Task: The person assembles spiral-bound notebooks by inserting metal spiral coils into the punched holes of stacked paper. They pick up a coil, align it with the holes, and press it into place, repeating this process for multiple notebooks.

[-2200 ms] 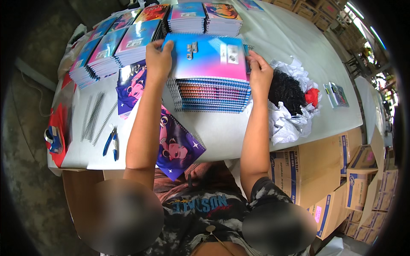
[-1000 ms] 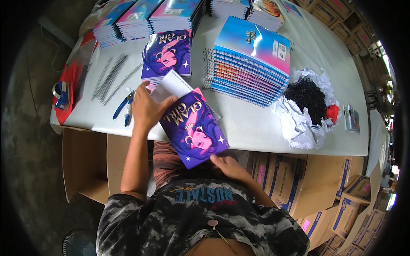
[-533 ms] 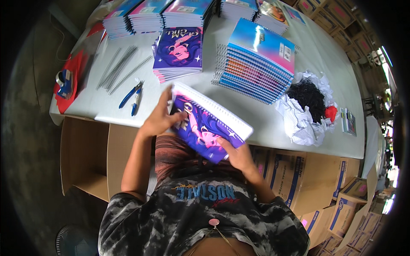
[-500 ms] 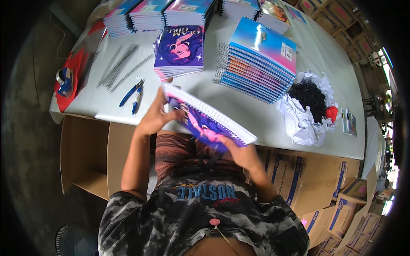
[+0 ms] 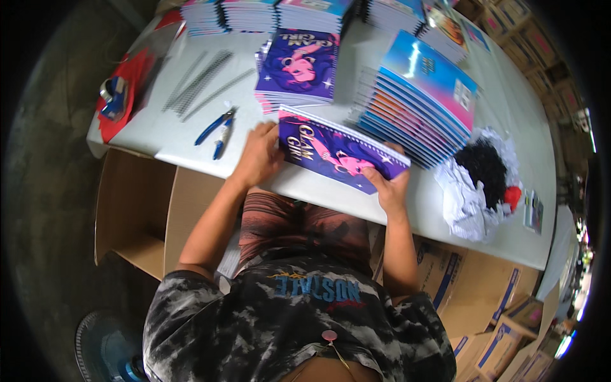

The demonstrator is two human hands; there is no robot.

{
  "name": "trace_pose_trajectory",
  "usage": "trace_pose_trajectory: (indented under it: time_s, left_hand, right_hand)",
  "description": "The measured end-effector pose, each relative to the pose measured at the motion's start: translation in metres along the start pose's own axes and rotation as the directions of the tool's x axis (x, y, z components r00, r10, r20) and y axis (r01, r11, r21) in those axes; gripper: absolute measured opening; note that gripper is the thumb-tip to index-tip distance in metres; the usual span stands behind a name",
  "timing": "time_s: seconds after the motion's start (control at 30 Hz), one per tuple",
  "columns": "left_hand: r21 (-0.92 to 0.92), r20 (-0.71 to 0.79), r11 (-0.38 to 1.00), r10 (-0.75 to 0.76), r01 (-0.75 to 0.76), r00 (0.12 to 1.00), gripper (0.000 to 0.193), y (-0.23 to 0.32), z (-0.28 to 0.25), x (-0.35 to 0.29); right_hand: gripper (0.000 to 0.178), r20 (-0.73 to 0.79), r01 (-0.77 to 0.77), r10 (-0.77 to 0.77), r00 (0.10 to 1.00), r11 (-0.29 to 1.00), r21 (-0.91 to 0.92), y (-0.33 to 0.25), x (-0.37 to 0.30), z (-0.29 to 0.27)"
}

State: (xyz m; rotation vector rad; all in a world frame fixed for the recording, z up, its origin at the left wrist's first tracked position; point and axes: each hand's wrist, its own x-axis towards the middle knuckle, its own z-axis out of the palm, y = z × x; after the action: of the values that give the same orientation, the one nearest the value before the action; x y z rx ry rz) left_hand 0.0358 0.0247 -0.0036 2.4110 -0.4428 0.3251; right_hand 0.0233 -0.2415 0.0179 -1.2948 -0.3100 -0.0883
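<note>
A purple notebook [image 5: 328,149] with a pink illustrated cover lies tilted between my hands, above the table's near edge. A row of small holes runs along its upper long edge; I make out no coil in it. My left hand [image 5: 259,153] is closed on its left end. At the right end my right hand [image 5: 391,183] grips it, thumb on the cover and fingers behind. Just beyond stands a stack of matching purple notebooks [image 5: 298,67]. Blue-handled pliers [image 5: 215,129] and a blue-and-white slim tool [image 5: 223,139] lie left of my left hand.
Loose wire coils [image 5: 197,83] lie at the left, near a tape dispenser [image 5: 113,102] on red material [image 5: 135,83]. A tall stack of blue-pink spiral notebooks [image 5: 420,95] stands to the right, beside crumpled white paper [image 5: 461,204] holding black scraps [image 5: 482,172]. An open cardboard box [image 5: 133,210] sits below.
The notebook has turned from edge-up to cover-up and shifted right. Both hands still hold it, the right one now higher. The whole view has shifted slightly.
</note>
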Motion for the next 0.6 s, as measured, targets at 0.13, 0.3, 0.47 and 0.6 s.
trace_pose_trajectory:
  time_s: [0.13,0.3,0.47,0.6]
  left_hand:
    - [0.461,-0.368,0.856,-0.055,0.233,0.928,0.024,-0.074,-0.056,0.052]
    - [0.352,-0.229,0.890,-0.218,0.290,0.949,0.020,-0.120,-0.075,0.066]
    - [-0.247,0.041,0.964,-0.090,0.097,0.995,0.025,-0.018,-0.107,0.059]
    - [-0.378,0.184,0.904,-0.137,0.199,0.973,0.033,0.014,-0.093,0.037]
  right_hand:
    - [0.027,0.106,0.080,-0.061,0.993,0.978,-0.192,0.018,-0.013,-0.006]
    - [0.026,0.134,0.107,-0.091,0.987,0.988,-0.114,-0.003,0.009,0.009]
    - [0.028,0.218,0.076,-0.017,0.976,0.961,-0.266,0.006,0.012,-0.013]
    - [0.027,0.173,0.141,-0.101,0.980,0.962,-0.235,0.006,0.016,-0.006]
